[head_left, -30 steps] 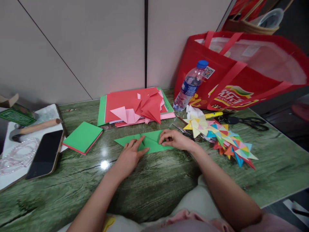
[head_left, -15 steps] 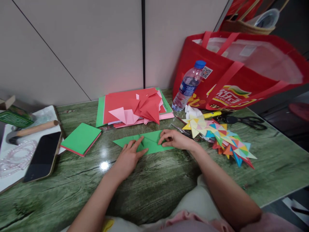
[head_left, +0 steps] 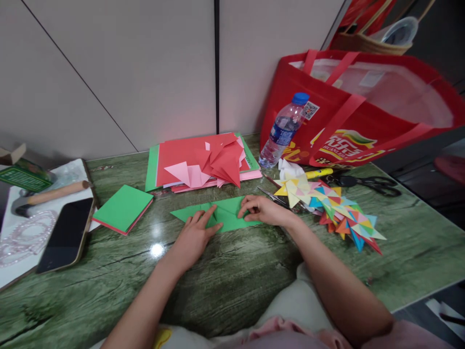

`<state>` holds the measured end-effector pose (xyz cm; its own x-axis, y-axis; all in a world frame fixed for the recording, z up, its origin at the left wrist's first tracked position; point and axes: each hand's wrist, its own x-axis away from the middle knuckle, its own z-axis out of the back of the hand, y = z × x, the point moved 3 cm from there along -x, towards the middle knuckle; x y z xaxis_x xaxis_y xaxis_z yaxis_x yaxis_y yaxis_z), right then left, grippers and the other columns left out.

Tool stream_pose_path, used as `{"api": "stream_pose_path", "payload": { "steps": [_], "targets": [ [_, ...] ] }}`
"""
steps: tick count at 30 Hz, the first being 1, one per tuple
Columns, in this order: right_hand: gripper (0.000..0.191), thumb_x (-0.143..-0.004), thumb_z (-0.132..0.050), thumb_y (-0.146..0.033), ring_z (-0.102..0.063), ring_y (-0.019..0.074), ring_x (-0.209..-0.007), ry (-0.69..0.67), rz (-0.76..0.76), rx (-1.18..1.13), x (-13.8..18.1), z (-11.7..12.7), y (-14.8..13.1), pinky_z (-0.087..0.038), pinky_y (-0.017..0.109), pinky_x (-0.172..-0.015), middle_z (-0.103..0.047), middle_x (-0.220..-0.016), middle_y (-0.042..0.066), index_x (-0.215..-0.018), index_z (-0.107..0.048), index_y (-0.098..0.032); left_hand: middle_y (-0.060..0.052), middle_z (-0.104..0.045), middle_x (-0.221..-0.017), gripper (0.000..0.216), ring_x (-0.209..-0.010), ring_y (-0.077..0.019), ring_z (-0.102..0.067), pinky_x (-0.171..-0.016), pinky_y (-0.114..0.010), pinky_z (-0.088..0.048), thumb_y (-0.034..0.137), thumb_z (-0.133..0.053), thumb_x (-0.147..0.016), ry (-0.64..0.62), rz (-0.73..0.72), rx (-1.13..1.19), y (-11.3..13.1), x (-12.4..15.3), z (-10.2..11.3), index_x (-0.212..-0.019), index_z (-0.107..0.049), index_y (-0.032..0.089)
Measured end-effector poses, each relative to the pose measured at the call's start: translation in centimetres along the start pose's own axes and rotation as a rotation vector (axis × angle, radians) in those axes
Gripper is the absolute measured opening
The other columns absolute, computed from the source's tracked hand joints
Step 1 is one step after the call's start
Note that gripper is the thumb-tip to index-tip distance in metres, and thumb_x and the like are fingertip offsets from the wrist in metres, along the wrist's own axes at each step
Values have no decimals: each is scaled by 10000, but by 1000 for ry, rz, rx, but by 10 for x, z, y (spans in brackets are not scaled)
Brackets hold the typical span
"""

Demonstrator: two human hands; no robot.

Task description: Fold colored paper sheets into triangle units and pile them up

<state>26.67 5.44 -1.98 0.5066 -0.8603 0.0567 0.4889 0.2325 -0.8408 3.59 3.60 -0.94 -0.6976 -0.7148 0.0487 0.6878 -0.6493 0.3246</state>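
A folded green sheet of paper (head_left: 230, 220) lies on the table in front of me, its left end a slanted point. My left hand (head_left: 196, 232) rests on its left part, fingers spread and pressing it down. At the right end, my right hand (head_left: 263, 209) has its fingers curled around the paper, thumb and fingertips close together. Its grip covers that end of the sheet. Creases show between the two hands.
Square green and red paper (head_left: 123, 208) lies left, near a phone (head_left: 65, 237) and a hammer (head_left: 54, 194). Behind are stacked coloured sheets (head_left: 178, 150). Rightward stand a water bottle (head_left: 281, 133) and a red bag (head_left: 327, 106), with folded paper pieces (head_left: 345, 213) and scissors (head_left: 370, 182) before them.
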Motion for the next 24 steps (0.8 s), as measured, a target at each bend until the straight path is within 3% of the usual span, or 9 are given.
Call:
{"api": "stream_pose_path", "payload": {
  "steps": [24],
  "targets": [
    [159, -733, -665, -178, -488, 112, -691, -19, -23, 15, 0, -1, -2, -368, 228, -601, -515, -849, 27, -881, -722, -171, -40, -264, -1482, 372, -1187, -256, -392, -964, -466, -390, 167, -435, -888, -59, -32, -123, 2, 0, 1, -1206, -561, 316]
  ]
}}
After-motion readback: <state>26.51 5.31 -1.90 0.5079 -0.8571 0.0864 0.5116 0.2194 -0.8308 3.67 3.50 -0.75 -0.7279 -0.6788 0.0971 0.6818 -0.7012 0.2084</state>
